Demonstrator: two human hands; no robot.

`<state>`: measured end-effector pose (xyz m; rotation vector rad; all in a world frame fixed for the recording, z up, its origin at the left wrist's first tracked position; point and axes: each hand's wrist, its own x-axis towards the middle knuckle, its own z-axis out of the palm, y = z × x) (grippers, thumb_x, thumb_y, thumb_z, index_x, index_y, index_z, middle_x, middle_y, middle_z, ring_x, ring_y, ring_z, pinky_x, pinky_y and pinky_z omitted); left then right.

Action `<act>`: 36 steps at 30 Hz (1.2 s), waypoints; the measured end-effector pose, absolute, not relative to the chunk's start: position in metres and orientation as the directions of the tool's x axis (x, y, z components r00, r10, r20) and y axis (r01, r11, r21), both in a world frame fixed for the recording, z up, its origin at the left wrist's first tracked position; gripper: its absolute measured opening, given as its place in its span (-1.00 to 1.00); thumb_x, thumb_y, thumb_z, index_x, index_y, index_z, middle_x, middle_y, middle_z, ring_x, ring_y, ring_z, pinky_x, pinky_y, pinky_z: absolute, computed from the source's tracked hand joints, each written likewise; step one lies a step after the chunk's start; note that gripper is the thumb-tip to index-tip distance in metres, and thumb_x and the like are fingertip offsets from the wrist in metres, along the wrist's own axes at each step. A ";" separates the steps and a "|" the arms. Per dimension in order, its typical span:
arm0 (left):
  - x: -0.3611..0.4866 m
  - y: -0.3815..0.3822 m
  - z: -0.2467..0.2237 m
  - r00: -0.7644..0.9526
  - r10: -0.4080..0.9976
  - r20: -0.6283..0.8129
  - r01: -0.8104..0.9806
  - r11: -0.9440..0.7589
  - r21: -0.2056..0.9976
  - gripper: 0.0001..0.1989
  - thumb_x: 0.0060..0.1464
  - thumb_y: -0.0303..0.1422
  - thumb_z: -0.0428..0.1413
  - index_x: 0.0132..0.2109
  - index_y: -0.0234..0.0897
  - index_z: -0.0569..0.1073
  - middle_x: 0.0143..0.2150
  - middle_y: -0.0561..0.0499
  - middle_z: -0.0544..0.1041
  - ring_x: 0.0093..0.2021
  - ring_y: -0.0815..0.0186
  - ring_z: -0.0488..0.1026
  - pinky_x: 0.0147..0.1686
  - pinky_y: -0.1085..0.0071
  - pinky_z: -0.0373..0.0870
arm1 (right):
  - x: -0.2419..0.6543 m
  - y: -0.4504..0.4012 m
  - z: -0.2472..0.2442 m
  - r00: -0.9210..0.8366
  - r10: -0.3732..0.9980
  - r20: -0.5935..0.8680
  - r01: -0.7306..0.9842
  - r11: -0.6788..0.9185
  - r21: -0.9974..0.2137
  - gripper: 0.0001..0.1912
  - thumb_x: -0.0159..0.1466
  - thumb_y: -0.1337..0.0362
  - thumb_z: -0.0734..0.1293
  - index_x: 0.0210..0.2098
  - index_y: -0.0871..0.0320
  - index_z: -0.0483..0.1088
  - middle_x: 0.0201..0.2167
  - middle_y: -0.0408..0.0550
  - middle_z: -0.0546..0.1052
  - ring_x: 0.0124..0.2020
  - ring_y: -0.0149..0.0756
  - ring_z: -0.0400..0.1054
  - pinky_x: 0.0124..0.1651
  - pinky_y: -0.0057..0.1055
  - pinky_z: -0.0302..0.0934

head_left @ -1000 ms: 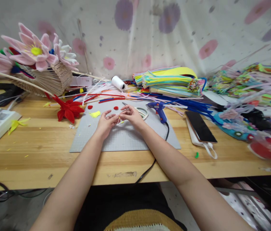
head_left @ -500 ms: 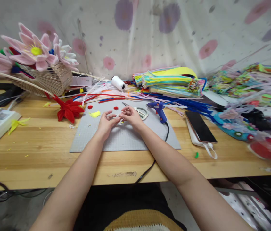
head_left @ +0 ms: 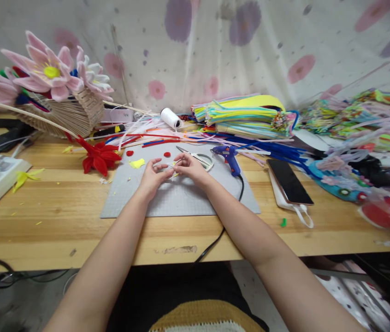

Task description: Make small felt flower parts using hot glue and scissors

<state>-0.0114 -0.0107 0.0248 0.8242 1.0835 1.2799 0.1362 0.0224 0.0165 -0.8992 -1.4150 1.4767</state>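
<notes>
My left hand [head_left: 154, 177] and my right hand [head_left: 191, 169] meet over the grey cutting mat [head_left: 181, 203]. Between their fingertips is a small, thin whitish piece [head_left: 173, 174] with a bit of yellow; its kind is too small to make out. Fingers of both hands are closed in a pinch around it. Scissors with pale handles [head_left: 206, 161] lie just beyond my right hand, and a blue glue gun [head_left: 228, 159] rests to the right. Near my left hand are a yellow scrap [head_left: 137, 163] and two small red pieces, one [head_left: 167, 154] close to my fingertips.
A red fuzzy flower [head_left: 101, 157] lies left of the mat. Behind are a thread spool [head_left: 169, 118] and bundled pipe cleaners [head_left: 246, 115]. At right sits a phone [head_left: 290, 182]. Pink flowers [head_left: 48, 69] stand back left. The glue gun's cord [head_left: 215, 242] runs over the front edge.
Both hands stay over the mat with the small piece between them. Only slight finger movement shows; the things on the table have not moved.
</notes>
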 end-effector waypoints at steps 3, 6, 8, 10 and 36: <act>-0.019 -0.011 0.032 0.065 0.970 -0.236 -0.384 0.242 0.891 -0.49 -0.31 -0.58 0.25 -0.14 -0.30 0.29 -0.32 0.03 0.46 -0.42 0.42 0.46 -0.30 0.38 0.43 | 0.142 0.029 0.014 -0.230 0.964 0.130 -0.019 0.129 -0.991 -0.68 -0.07 0.25 0.39 -0.35 0.13 0.24 -0.58 -0.29 0.37 -0.55 -0.50 0.23 -0.43 -0.49 0.15; -0.031 -0.007 0.038 0.069 0.966 -0.250 -0.446 0.254 0.858 -0.63 -0.23 -0.51 0.24 -0.19 -0.32 0.36 -0.36 0.04 0.47 -0.51 0.52 0.39 -0.37 0.46 0.42 | 0.147 0.033 0.010 -0.109 0.982 0.154 0.150 0.169 -0.974 -0.74 -0.04 0.29 0.36 -0.36 0.12 0.25 -0.59 -0.28 0.37 -0.54 -0.48 0.22 -0.40 -0.46 0.13; -0.040 -0.003 0.038 -0.051 0.976 -0.211 -0.492 0.159 0.856 -0.70 -0.21 -0.47 0.24 -0.24 -0.30 0.40 -0.43 0.10 0.44 -0.60 0.60 0.29 -0.44 0.55 0.38 | 0.148 0.032 0.007 -0.077 0.980 0.184 0.274 0.198 -0.941 -0.78 -0.02 0.31 0.34 -0.36 0.11 0.26 -0.56 -0.27 0.40 -0.50 -0.45 0.25 -0.34 -0.43 0.15; -0.046 0.000 0.037 -0.163 0.974 -0.156 -0.492 0.057 0.869 -0.71 -0.24 -0.44 0.26 -0.27 -0.28 0.43 -0.50 0.15 0.40 -0.63 0.62 0.23 -0.48 0.59 0.33 | 0.146 0.029 0.005 -0.072 0.973 0.220 0.366 0.230 -0.902 -0.81 0.00 0.32 0.34 -0.37 0.10 0.29 -0.53 -0.25 0.43 -0.46 -0.42 0.28 -0.28 -0.40 0.16; -0.024 -0.010 0.009 0.018 0.967 0.256 0.452 -0.236 0.860 -0.44 -0.40 -0.35 0.34 -0.10 -0.14 0.50 -0.37 0.03 0.51 -0.22 0.22 0.34 -0.04 0.30 0.23 | 0.140 0.032 -0.009 -0.236 0.968 0.090 0.285 0.157 -0.946 -0.78 -0.03 0.36 0.37 -0.37 0.14 0.31 -0.52 -0.23 0.48 -0.43 -0.42 0.39 -0.25 -0.40 0.22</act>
